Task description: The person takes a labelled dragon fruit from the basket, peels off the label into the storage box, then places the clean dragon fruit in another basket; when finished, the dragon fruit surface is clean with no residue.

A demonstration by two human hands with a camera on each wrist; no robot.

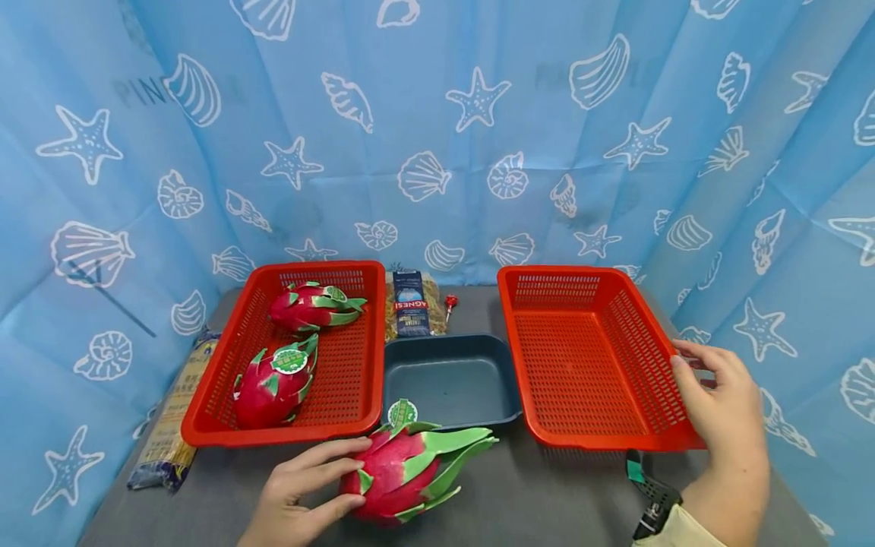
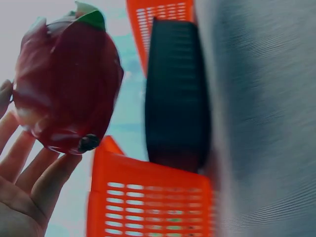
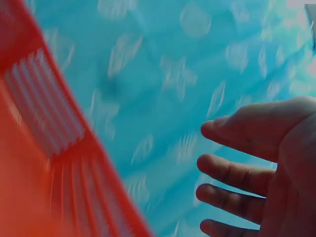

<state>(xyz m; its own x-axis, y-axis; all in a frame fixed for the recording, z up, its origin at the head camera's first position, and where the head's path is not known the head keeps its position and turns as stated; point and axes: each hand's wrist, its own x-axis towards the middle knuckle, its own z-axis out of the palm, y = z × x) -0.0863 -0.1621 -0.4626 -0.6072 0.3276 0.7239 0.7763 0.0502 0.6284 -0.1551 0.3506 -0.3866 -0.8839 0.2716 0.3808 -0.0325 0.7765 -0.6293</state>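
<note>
My left hand (image 1: 311, 490) grips a red dragon fruit (image 1: 390, 471) with long green leaf tips, held up off the table in front of the dark tray. In the left wrist view, fingers and thumb curve about the smooth red fruit (image 2: 69, 84), its dark end spot facing the camera. My right hand (image 1: 724, 395) is beside the right wall of the right red basket (image 1: 581, 365). In the right wrist view this hand (image 3: 261, 173) has its fingers spread loosely, a gap between them and the basket (image 3: 98, 163), with nothing held.
Two dragon fruits, one behind (image 1: 314, 305) and one nearer (image 1: 273, 384), lie in the left red basket (image 1: 349, 425). Between the baskets sits a dark tray (image 1: 447, 384). Behind it are a pasta bag (image 1: 410, 304) and a red lollipop (image 1: 450, 301). Another packet (image 1: 174, 418) lies far left.
</note>
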